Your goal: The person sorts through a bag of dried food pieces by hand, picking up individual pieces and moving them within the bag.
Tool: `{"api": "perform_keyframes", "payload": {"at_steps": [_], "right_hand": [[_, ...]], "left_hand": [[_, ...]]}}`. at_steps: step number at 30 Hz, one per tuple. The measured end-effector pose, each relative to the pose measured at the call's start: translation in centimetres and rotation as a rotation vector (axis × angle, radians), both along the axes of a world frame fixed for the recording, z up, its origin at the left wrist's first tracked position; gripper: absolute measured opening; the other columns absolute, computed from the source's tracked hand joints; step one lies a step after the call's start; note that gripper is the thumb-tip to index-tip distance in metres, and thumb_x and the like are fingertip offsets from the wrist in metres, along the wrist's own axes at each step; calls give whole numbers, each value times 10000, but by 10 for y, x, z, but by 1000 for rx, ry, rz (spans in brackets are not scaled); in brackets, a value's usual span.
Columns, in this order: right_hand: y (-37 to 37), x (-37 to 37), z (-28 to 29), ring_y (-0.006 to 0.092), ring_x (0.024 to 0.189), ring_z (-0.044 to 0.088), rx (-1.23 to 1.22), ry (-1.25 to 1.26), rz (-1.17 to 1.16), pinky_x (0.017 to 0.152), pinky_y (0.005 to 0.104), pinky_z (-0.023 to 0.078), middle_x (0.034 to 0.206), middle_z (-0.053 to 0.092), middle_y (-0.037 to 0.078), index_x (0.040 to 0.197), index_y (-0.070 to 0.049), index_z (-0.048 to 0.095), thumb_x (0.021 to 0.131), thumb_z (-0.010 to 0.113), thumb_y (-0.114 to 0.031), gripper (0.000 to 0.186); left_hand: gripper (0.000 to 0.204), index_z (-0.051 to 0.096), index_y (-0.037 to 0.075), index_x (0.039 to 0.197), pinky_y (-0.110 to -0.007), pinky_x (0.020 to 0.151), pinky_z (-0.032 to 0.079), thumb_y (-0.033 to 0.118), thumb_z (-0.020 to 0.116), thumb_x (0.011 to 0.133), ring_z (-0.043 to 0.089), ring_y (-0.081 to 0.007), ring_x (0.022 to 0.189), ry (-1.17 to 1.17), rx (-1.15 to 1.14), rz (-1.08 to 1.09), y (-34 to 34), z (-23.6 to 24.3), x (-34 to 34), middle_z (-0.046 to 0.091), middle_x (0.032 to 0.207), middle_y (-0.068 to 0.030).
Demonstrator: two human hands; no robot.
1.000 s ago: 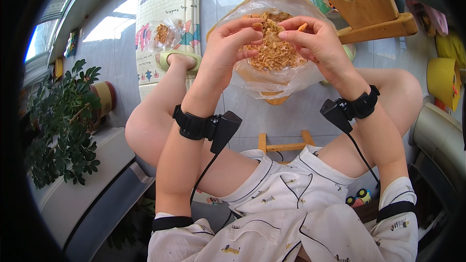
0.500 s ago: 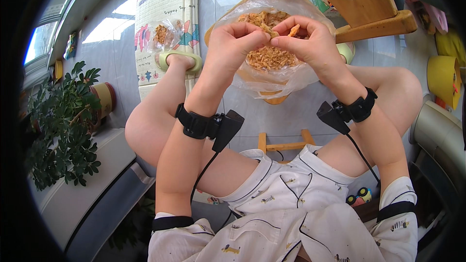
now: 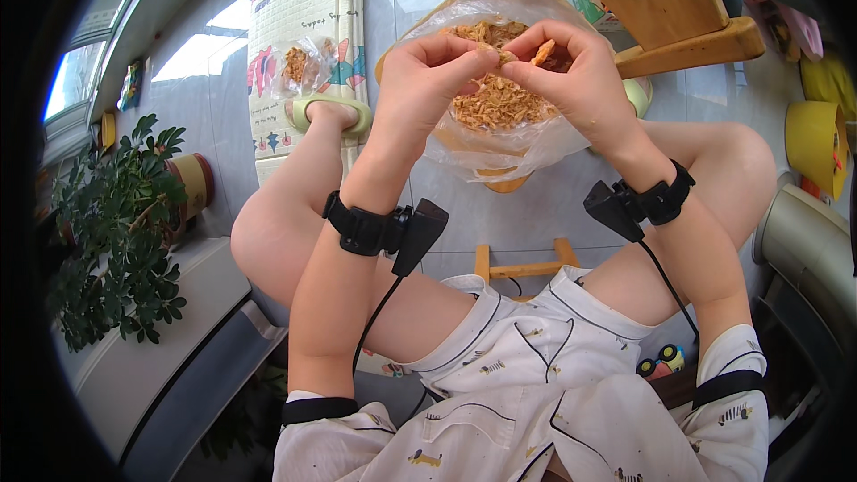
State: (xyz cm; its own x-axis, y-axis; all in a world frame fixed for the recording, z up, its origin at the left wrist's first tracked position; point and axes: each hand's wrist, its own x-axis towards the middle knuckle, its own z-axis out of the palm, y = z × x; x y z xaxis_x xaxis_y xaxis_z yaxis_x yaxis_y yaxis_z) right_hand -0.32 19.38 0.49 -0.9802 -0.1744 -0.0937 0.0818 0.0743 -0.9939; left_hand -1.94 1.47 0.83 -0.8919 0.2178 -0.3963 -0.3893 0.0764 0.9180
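Note:
Both my hands are raised over a clear plastic bag (image 3: 527, 150), which lies spread open on a wooden chair seat (image 3: 509, 184). In the bag is a heap of orange-brown dried food shreds (image 3: 496, 105). My left hand (image 3: 427, 78) pinches a small yellowish dried piece (image 3: 506, 57) between thumb and forefinger. The thumb of my right hand (image 3: 578, 71) is at the other side of that piece. A second, orange dried piece (image 3: 542, 53) sticks out between the curled fingers of my right hand. What exactly the food is, I cannot tell.
A patterned mat (image 3: 303, 138) lies at the left, with a smaller bag of dried bits (image 3: 299, 65) on it. The wooden chair back (image 3: 656, 0) rises at the far right. A potted plant (image 3: 125, 223) stands left, a yellow bin (image 3: 814, 147) right.
My fingertips have moved slightly apart around the small piece, and my left fingers have shifted a little. The bag and its heap look the same.

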Motion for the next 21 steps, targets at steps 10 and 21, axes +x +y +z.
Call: {"api": "perform_keyframes", "payload": {"at_steps": [10,21], "right_hand": [[2,-2,-3,47,618,495,28,-37,-10,543,197,389,691,576,-2,826,-18,637,750,705,-141,160],[4,-3,3,45,654,506,-104,-251,-1,569,192,396,722,588,-4,855,-28,664,737,723,-150,179]], "left_hand": [[173,642,-24,887,-238,724,518,108,651,775,629,-115,762,22,-20,24,0,-3,1,655,822,-67],[107,621,5,834,-241,696,517,110,602,824,616,-117,721,-58,133,-2,-1,-10,1,622,804,-46]]}}
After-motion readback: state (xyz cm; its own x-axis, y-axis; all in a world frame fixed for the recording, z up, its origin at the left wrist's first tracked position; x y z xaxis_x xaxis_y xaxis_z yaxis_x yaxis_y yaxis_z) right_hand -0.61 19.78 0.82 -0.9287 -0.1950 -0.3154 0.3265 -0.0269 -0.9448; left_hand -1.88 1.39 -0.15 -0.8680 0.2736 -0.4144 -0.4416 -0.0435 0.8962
